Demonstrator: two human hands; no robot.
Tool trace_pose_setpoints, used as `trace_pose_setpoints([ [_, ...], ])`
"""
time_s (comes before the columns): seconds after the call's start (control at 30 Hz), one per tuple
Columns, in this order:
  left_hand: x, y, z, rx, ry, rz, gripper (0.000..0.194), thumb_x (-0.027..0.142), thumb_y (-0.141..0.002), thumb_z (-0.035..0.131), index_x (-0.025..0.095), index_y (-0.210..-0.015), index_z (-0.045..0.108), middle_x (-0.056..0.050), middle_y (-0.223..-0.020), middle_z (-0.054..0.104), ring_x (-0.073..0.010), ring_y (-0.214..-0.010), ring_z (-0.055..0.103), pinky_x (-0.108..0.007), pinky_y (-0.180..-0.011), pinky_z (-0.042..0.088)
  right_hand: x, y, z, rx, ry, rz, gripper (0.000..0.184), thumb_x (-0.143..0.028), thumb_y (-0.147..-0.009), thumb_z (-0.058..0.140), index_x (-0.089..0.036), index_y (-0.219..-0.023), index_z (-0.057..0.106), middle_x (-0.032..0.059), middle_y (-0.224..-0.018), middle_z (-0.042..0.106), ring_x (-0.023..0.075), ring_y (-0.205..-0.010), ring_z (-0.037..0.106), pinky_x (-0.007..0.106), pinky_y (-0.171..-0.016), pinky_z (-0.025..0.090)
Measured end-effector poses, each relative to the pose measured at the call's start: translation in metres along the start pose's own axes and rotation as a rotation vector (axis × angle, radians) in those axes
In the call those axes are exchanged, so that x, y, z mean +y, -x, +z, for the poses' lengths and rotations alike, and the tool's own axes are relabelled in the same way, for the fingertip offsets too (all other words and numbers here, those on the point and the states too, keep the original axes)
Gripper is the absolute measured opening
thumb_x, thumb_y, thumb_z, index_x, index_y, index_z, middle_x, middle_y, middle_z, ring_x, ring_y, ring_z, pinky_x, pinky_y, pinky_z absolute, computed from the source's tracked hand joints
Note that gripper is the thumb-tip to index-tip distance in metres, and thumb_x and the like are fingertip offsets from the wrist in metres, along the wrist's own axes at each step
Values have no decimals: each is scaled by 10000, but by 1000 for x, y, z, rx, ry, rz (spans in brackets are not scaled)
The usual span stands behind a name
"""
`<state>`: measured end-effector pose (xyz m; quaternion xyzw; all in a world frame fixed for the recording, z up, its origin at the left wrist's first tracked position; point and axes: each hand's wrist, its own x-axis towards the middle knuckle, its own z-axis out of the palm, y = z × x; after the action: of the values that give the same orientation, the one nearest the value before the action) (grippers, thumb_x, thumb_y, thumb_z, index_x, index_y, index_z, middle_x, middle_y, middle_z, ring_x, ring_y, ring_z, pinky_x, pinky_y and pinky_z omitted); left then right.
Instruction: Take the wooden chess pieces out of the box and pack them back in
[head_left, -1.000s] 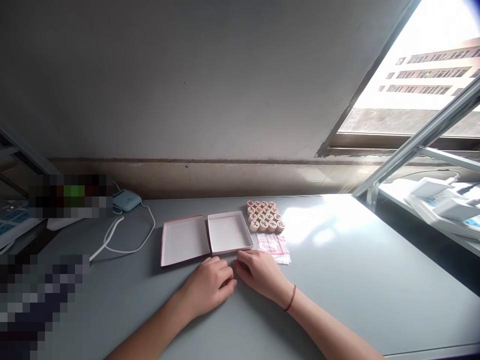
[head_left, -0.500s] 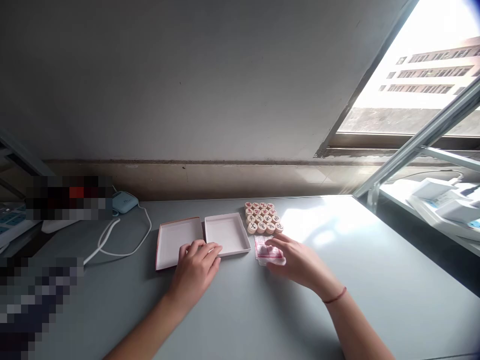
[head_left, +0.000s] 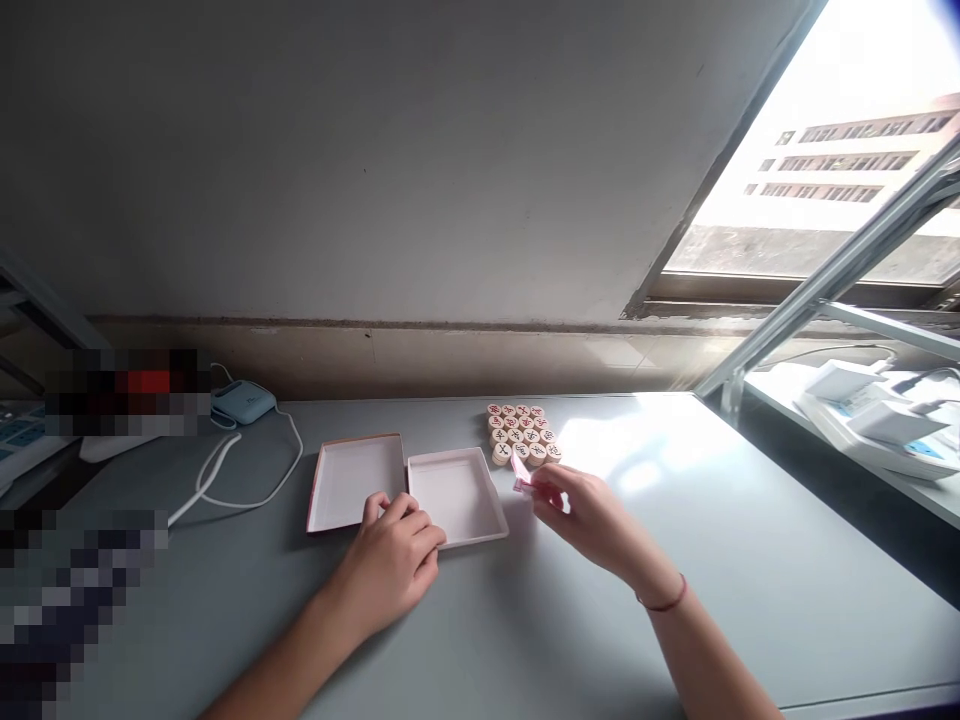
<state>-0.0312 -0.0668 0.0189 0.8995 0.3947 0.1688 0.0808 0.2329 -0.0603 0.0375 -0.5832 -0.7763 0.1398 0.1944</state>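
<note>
My right hand point(head_left: 585, 505) pinches a small folded chessboard sheet point(head_left: 521, 475), whitish with pink-red lines, raised above the table. Just behind it stand round wooden Chinese chess pieces point(head_left: 523, 436), stacked in tidy rows with red and black characters on top. My left hand point(head_left: 401, 545) is closed over the near left edge of a shallow white box half point(head_left: 457, 495), its fingertips curled at the rim. Left of that lies the other box half point(head_left: 356, 483), white inside with a reddish outer edge. Nothing is visible inside either half.
A light blue device point(head_left: 244, 402) with a white cable point(head_left: 289, 475) lies at the back left of the grey table point(head_left: 600, 640). Pixelated patches hide things at the left. White boxes point(head_left: 885, 410) sit on a shelf beyond the right edge, below the window.
My right hand has lifted the folded sheet off the table and tilted it up. The right box half has shifted toward me with my left hand at its edge.
</note>
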Motion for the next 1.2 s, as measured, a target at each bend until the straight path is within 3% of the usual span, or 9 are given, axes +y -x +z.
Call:
trace_pose_setpoints([
  [0.13, 2, 0, -7, -13, 17, 7, 198, 159, -858, 465, 225, -803, 643, -14, -840, 650, -190, -866, 546, -372, -821, 339, -33, -4, -7, -26, -55, -176, 113, -122, -811, 485, -199, -753, 544, 7, -721, 569, 128, -648, 505, 229, -587, 390],
  [0.3, -15, -3, -9, 88, -105, -246, 274, 194, -907, 372, 225, -953, 640, -50, -977, 614, -206, -871, 566, -333, -753, 410, -60, -25, 22, -244, 135, -322, 134, -93, -787, 519, -165, -784, 633, 55, -790, 603, 176, -768, 556, 282, -714, 447],
  [0.4, -26, -4, -3, 47, -119, -343, 321, 351, -961, 350, 253, -1120, 612, -54, -1033, 611, -218, -886, 580, -338, -767, 438, -60, -32, 37, -298, 154, -327, 127, -208, -846, 557, -140, -865, 662, 96, -899, 616, 221, -874, 567, 321, -769, 481],
  [0.53, -34, -5, 3, -12, -74, -361, 410, 423, -994, 256, 299, -1280, 523, -35, -1126, 626, -221, -957, 585, -347, -796, 441, -53, -30, 45, -248, 76, -314, 191, -284, -901, 536, -165, -948, 677, 94, -968, 623, 235, -937, 565, 348, -800, 505],
  [0.77, -46, -9, 0, -5, -145, -349, 408, 430, -987, 285, 277, -1264, 542, -54, -1166, 628, -237, -995, 563, -379, -826, 417, -50, -26, 47, -184, 18, -353, 125, -228, -879, 565, -187, -897, 682, 78, -928, 649, 225, -932, 572, 334, -782, 507],
  [0.87, -48, -14, 1, 59, -226, -342, 386, 419, -973, 332, 262, -1205, 597, -78, -1231, 582, -269, -1059, 522, -399, -829, 421, -43, -40, 35, -98, -5, -272, 160, -243, -887, 548, -184, -988, 657, 76, -1031, 643, 200, -929, 595, 311, -789, 491],
  [1.0, -44, -28, 0, 51, -262, -349, 332, 297, -963, 364, 243, -1069, 674, -76, -1211, 592, -267, -1062, 513, -396, -803, 428, -22, -85, 18, 18, 206, 94, 268, -254, -920, 440, -193, -1127, 599, 93, -1156, 598, 194, -914, 618, 284, -733, 457],
  [1.07, -41, -37, -1, 10, -272, -359, 329, 254, -953, 376, 229, -962, 705, -74, -1186, 604, -266, -1048, 513, -398, -789, 423, -12, -111, 16, -28, 293, 250, 313, -266, -904, 438, -191, -1176, 572, 113, -1180, 587, 217, -910, 629, 282, -676, 443],
  [1.2, -39, -46, -1, -4, -265, -363, 308, 217, -931, 418, 217, -839, 712, -70, -1180, 598, -264, -1062, 495, -389, -778, 418, -2, -145, 22, -107, 333, 335, 218, -206, -825, 508, -163, -986, 650, 137, -1018, 647, 255, -860, 650, 276, -612, 422],
])
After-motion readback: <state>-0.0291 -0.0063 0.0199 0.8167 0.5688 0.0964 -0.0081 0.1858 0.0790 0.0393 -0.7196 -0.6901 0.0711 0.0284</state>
